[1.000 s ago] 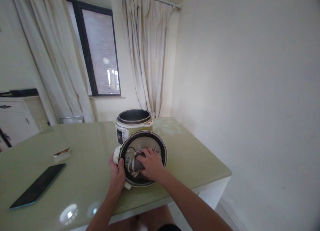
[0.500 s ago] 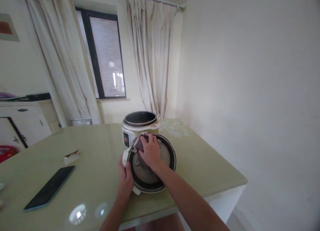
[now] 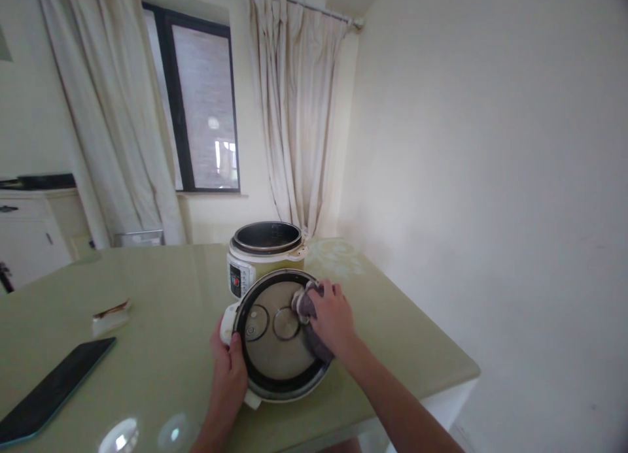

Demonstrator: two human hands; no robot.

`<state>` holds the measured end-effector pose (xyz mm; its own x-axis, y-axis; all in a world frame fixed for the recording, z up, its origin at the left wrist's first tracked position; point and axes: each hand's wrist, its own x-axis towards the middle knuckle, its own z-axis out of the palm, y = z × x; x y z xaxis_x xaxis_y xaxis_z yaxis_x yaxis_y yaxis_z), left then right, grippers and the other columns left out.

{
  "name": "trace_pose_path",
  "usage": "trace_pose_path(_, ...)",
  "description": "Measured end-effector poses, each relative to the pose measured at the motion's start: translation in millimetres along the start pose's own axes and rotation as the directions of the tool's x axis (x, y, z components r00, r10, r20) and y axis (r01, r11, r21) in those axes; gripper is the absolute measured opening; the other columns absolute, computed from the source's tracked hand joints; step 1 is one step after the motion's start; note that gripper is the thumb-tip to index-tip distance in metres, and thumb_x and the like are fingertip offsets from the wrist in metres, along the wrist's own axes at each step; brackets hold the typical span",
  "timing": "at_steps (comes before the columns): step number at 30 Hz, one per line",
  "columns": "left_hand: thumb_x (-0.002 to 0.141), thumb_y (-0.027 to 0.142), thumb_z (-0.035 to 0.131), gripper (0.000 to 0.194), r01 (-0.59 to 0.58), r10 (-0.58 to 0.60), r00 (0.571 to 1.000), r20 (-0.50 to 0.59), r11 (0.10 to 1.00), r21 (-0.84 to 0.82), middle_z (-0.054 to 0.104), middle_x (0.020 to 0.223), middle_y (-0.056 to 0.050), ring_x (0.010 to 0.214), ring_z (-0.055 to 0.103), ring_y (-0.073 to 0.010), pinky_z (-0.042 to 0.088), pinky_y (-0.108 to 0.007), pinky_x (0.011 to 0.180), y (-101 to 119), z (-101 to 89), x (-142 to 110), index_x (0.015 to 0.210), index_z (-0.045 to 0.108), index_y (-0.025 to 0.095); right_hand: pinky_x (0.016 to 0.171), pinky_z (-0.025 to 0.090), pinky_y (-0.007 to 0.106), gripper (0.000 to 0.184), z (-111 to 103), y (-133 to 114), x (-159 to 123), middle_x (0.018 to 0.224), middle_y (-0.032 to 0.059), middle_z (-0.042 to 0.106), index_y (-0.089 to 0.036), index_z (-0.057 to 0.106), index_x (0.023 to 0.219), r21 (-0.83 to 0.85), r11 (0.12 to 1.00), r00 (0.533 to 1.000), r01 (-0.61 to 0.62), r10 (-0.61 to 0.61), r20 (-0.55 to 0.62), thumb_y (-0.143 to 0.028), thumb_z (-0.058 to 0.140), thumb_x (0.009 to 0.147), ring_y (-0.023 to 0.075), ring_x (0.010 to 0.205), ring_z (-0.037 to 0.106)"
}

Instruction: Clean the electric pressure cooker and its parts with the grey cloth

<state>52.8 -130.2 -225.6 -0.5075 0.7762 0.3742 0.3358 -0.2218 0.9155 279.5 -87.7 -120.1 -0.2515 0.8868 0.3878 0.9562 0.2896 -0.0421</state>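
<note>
Shifted since the earlier frame: right hand (image 3: 334, 317) with cloth (image 3: 305, 305), from upper-left rim of the lid (image 3: 277, 360) to its right side. On the green table (image 3: 171, 329), electric pressure cooker (image 3: 277, 264) stands open behind the lid, inner face toward the wearer; left hand (image 3: 229, 371) grips its left edge, apparently steadying it, while the right clutches the bunched cloth against it.

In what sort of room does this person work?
Probably a dining room or kitchen in a home: a cooker stands on a green-topped table, with long curtains by the window.
</note>
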Motion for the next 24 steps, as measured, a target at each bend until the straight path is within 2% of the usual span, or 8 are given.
trace_pose_path(5,0.103,0.064,0.041,0.073,0.086,-0.091,0.996,-0.025,0.986,-0.145,0.055,0.156,-0.016,0.143,0.054,-0.0314,0.044,-0.048,0.123,2.8,6.5,-1.1,0.16,0.041,0.019,0.105,0.048,0.051,0.047,19.7,-13.7,-52.5,0.129,0.0116,0.06,-0.027,0.073,0.121,0.184,0.971,0.967,0.151,-0.184,0.176,-0.048,0.082,0.08,0.0361,0.123,0.055)
trace_pose_path(9,0.103,0.073,0.032,0.079,0.115,-0.122,0.992,-0.02,0.971,-0.212,0.057,0.155,-0.016,0.143,0.055,-0.0304,0.043,-0.047,0.123,-3.3,10.8,0.4,0.158,0.043,0.018,0.1,0.051,0.043,0.052,29.3,-46.5,-47.8,0.128,0.0057,0.061,-0.032,0.07,0.126,0.436,0.87,0.936,0.231,-0.322,0.145,-0.044,0.083,0.077,0.0296,0.118,0.06)
trace_pose_path(11,0.103,0.075,0.027,0.083,0.09,-0.101,0.994,-0.033,0.964,-0.249,0.057,0.153,-0.018,0.142,0.055,-0.0299,0.044,-0.045,0.122,-6.2,11.4,0.7,0.158,0.043,0.015,0.101,0.051,0.04,0.054,34.0,-69.4,-34.1,0.129,0.0045,0.062,-0.032,0.067,0.131,0.555,0.811,0.965,0.187,-0.256,0.05,-0.037,0.081,0.078,0.0271,0.119,0.06)
trace_pose_path(13,0.103,0.074,0.027,0.081,0.068,-0.081,0.996,-0.046,0.972,-0.225,0.055,0.155,-0.018,0.144,0.053,-0.0292,0.042,-0.044,0.124,-6.9,10.3,-0.1,0.158,0.042,0.016,0.106,0.049,0.039,0.05,38.5,-92.4,-20.5,0.128,0.005,0.062,-0.03,0.066,0.131,0.649,0.752,0.993,0.116,-0.102,-0.059,-0.028,0.077,0.082,0.0254,0.121,0.059)
trace_pose_path(16,0.105,0.07,0.029,0.075,0.074,-0.081,0.996,-0.043,0.988,-0.138,0.052,0.159,-0.015,0.148,0.05,-0.0277,0.038,-0.045,0.127,-3.4,5.2,-2.5,0.16,0.04,0.02,0.109,0.046,0.04,0.046,44.3,-113.7,-10.6,0.125,0.0058,0.064,-0.028,0.067,0.13,0.716,0.695,0.986,0.069,0.06,-0.154,-0.021,0.074,0.085,0.0252,0.121,0.058)
trace_pose_path(18,0.105,0.069,0.028,0.075,0.099,-0.105,0.993,-0.045,0.989,-0.111,0.051,0.159,-0.015,0.148,0.05,-0.0279,0.038,-0.046,0.127,0.7,0.7,-4.3,0.162,0.037,0.021,0.11,0.046,0.04,0.048,46.8,-111.4,-13.4,0.126,0.0055,0.063,-0.029,0.068,0.13,0.711,0.694,0.989,0.113,-0.01,-0.147,-0.023,0.077,0.083,0.0255,0.121,0.058)
trace_pose_path(20,0.105,0.069,0.027,0.077,0.117,-0.123,0.99,-0.061,0.989,-0.091,0.05,0.159,-0.017,0.147,0.05,-0.0293,0.039,-0.048,0.127,4.3,-3.3,-6.1,0.163,0.035,0.02,0.108,0.048,0.039,0.052,46.9,-94.4,-21.1,0.128,0.0044,0.062,-0.031,0.07,0.131,0.686,0.704,0.981,0.185,-0.176,-0.083,-0.028,0.082,0.081,0.0254,0.12,0.059)
trace_pose_path(24,0.105,0.068,0.031,0.078,0.095,-0.098,0.991,-0.086,0.995,-0.039,0.048,0.162,-0.018,0.15,0.047,-0.0315,0.036,-0.052,0.128,3.9,-4.6,-8.8,0.165,0.033,0.018,0.105,0.052,0.041,0.053,33.0,-38.6,-35.1,0.128,0.0033,0.063,-0.035,0.071,0.131,0.541,0.782,0.893,0.31,-0.434,0.115,-0.038,0.086,0.08,0.0267,0.118,0.061)
